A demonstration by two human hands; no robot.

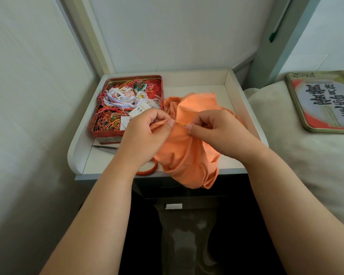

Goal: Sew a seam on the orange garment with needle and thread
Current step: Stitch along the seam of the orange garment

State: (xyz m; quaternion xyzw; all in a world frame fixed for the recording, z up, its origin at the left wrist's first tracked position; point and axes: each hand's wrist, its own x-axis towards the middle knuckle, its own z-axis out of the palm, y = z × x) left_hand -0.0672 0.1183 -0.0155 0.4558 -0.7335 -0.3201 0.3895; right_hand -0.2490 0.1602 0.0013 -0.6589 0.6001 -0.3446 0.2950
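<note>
The orange garment (pixel 189 147) lies bunched on the white bench (pixel 222 92), just right of the red tin (pixel 127 108) that brims with tangled threads, and one fold of it spills over the bench's near edge. The left hand (pixel 147 133) has its fingers curled round a fold of the cloth at the side nearest the tin, pinching it between thumb and forefinger. The right hand (pixel 213 128), on the far side of the garment from the tin, pinches the needle (pixel 182 125), a thin bright sliver showing in the small gap between the two thumbs. So the step in hand looks to be a stitch in mid-course: the needle seems to be passing through the held fold, though its point and the thread itself are too fine to make out. The next move likely calls for the right hand to draw the needle clear of the cloth and away from the tin until the thread runs taut, while the left keeps the fold firm. Scissors (pixel 105 147) lie just in front of the tin, their orange handle (pixel 147 169) at the bench's near edge, and the tin's lid (pixel 324 102) rests on the bed well off to the right.
</note>
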